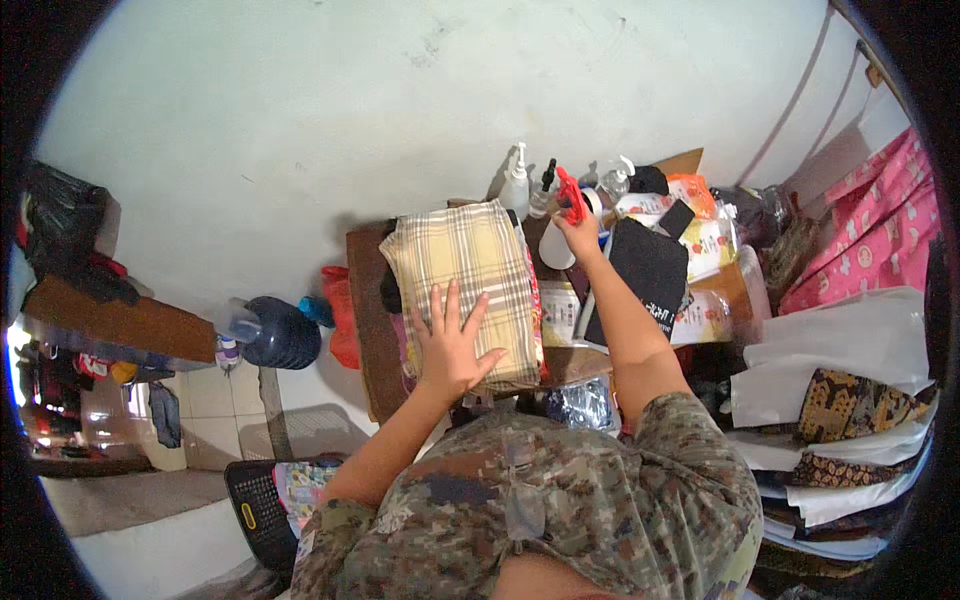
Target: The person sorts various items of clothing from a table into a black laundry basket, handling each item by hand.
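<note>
My left hand (454, 349) lies with fingers spread on a folded yellow plaid cloth (465, 240). That cloth tops a stack of folded fabrics on a brown wooden table (367, 300). At the table's far side, my right hand (581, 236) grips a spray bottle by its red trigger head (571, 199); the white bottle body (555, 247) hangs below the hand. Close to the right forearm is a black printed item (637, 270), with a small dark flat object (676, 219) beyond it.
A white pump bottle (515, 184), a dropper bottle (543, 193) and a clear pump bottle (616, 180) stand along the wall. Printed plastic packs (701, 315) cover the right side. Layered fabrics (832, 405) are stacked far right. Leftward are a blue water jug (281, 334) and a black basket (255, 517).
</note>
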The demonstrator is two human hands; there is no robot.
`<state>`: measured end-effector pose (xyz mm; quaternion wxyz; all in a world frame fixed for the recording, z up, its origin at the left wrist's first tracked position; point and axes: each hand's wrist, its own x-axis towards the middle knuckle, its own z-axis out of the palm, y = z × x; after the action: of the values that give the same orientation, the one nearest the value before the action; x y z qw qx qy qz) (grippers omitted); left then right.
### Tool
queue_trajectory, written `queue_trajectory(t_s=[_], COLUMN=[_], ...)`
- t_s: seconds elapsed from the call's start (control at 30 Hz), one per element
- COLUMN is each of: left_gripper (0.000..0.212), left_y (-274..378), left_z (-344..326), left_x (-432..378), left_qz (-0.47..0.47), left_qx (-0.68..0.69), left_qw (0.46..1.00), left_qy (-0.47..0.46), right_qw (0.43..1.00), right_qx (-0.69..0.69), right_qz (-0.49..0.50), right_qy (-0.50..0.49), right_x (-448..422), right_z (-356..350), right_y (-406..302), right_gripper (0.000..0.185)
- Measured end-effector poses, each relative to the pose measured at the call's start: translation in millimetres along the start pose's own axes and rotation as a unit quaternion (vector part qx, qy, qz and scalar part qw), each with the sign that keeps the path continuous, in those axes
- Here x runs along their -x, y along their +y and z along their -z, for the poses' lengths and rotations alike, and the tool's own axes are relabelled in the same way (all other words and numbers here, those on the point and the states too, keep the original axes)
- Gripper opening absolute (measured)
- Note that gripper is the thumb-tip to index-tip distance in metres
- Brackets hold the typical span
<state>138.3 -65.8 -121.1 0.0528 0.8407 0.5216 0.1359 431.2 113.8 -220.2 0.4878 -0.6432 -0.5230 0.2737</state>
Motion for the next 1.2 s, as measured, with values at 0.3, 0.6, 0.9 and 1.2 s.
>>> queue_trajectory(t_s=[0.3,0.6,0.9,1.2], left_gripper=[0.049,0.05,0.046,0.032], left_y=[-68,-129,-95,-69], left_z=[8,52,13,11], left_x=[-72,-103,-109,-117], left_qz=[-0.036,0.174,-0.007,0.083], left_qx=[-0.003,0.515,0.078,0.169], left_qw=[0.991,0.836,0.987,0.974], left_qy=[0.126,0.069,0.142,0.129], right_qw=[0.937,0.925,0.989,0.987], right_qx=[-0.038,0.101,0.03,-0.115], right_qz=[0.085,0.045,0.145,0.109], right_qy=[-0.337,-0.362,-0.014,0.011], right_x=[83,166,77,-1], right_z=[77,89,41,4], right_y=[-194,-198,-133,-32], right_gripper=[0.036,0.042,0.042,0.048])
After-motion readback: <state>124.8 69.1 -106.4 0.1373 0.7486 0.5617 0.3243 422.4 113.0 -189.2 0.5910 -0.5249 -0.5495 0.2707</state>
